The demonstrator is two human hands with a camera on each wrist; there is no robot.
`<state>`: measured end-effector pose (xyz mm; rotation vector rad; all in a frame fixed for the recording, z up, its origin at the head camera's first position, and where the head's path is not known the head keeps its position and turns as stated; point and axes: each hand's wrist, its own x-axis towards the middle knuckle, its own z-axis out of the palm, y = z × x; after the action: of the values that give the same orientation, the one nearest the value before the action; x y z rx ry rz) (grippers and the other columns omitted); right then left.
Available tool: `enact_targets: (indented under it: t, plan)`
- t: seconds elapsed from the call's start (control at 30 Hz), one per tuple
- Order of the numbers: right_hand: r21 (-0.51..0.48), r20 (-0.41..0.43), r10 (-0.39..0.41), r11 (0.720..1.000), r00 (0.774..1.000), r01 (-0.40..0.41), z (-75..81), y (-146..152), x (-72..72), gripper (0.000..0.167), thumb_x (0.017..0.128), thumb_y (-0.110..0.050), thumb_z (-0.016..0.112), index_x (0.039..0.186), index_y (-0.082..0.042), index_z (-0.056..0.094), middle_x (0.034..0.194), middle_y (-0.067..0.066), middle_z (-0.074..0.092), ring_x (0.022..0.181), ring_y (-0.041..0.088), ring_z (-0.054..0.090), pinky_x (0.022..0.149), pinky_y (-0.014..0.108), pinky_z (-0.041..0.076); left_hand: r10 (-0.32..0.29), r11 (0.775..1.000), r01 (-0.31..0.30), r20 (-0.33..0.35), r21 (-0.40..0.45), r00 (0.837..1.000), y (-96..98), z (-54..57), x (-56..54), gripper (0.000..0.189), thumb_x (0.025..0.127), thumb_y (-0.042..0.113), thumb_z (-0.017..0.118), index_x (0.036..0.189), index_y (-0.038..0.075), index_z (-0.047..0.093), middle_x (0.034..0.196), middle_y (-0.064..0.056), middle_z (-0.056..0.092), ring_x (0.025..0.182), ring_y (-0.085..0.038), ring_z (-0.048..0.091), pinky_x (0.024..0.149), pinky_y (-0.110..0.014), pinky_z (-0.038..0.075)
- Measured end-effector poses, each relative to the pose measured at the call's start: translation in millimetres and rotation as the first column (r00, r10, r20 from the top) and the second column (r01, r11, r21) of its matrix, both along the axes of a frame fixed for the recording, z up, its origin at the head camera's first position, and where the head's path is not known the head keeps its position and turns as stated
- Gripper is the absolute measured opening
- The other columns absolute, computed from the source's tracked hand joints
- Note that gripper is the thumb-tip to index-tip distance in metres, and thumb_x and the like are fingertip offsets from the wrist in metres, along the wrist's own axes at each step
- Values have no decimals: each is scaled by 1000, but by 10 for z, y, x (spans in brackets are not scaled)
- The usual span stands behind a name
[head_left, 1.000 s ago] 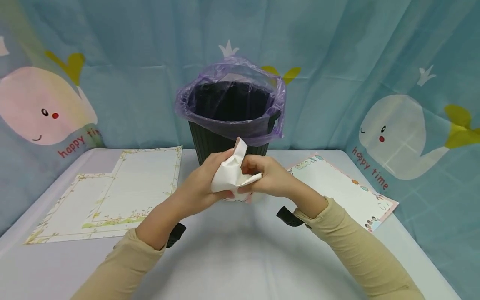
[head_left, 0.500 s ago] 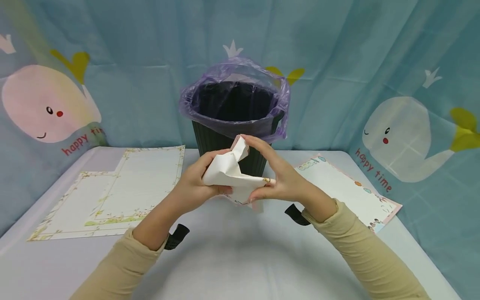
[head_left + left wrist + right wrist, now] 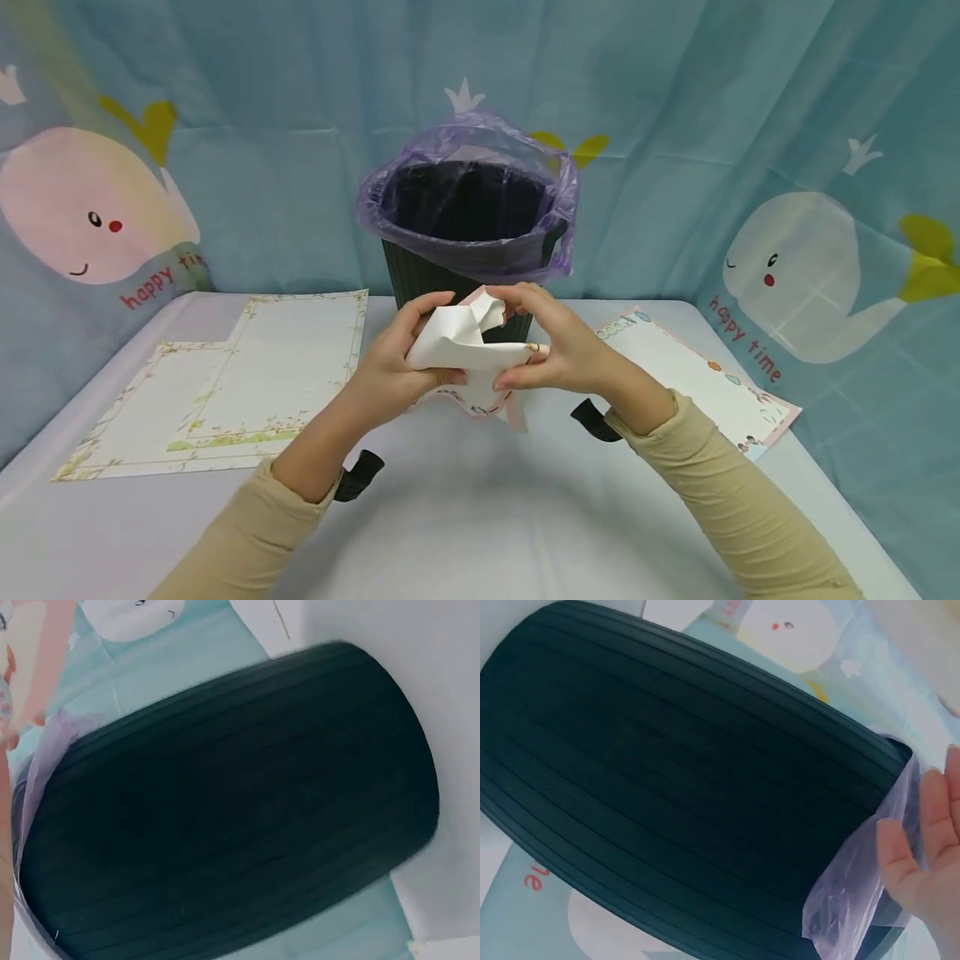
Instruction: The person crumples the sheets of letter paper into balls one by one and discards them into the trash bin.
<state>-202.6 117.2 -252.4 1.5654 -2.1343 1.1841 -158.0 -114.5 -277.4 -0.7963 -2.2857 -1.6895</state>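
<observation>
A partly crumpled sheet of white paper (image 3: 442, 337) with a pink printed border is held between both hands, in front of the bin in the head view. My left hand (image 3: 390, 358) grips its left side, thumb below and fingers behind. On the right, my right hand (image 3: 566, 346) holds the paper with the thumb at its lower edge and the fingers curled over the top. A pink-edged flap hangs beneath. In the left wrist view a patterned paper part (image 3: 45, 652) shows at the left edge. Fingers (image 3: 934, 810) of my right hand appear in the right wrist view.
Behind the hands stands a dark ribbed bin (image 3: 416, 271) lined with a purple plastic bag (image 3: 465, 246). Bordered sheets (image 3: 288, 358) overlap on the left of the white table (image 3: 480, 517); a pink-edged sheet (image 3: 675, 367) lies on the right. A blue curtain (image 3: 285, 75) closes the back.
My right hand has moved from the paper's middle to its right side, its fingers spreading over the top. The paper has opened out wider, and its pink-bordered lower part hangs further down.
</observation>
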Motion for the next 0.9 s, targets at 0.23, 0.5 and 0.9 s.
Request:
enact_targets:
  t: [0.23, 0.5, 0.9]
  plan:
    - [-98, -8, 13, 995, 1000, -14, -68, -58, -14, 37, 68, 11, 81, 98, 5, 61, 90, 11, 62, 82, 20, 56, 69, 32, 51, 49, 999, -49, -35, 5, 998, 19, 17, 1, 54, 75, -9, 77, 124, -4, 55, 117, -20, 62, 97, -31, 57, 80, -43, 52]
    - [-235, -78, 125, 962, 989, -140, -131, -127, -49, 34, 87, -30, 72, 81, 1, 60, 78, 10, 60, 73, 18, 53, 59, 24, 46, 89, 995, -86, -78, 46, 993, 32, 15, 14, 35, 78, -12, 73, 111, -8, 63, 108, -21, 66, 93, -30, 61, 78, -39, 53]
    - [-143, 154, 72, 988, 985, -49, -123, -97, 30, 43, 77, 11, 74, 114, 8, 53, 96, 17, 63, 86, 20, 57, 74, 29, 51, 177, 981, -176, 4, 75, 984, 36, 85, 39, 38, 81, -5, 73, 117, -2, 61, 112, -16, 64, 98, -29, 59, 80, -43, 53]
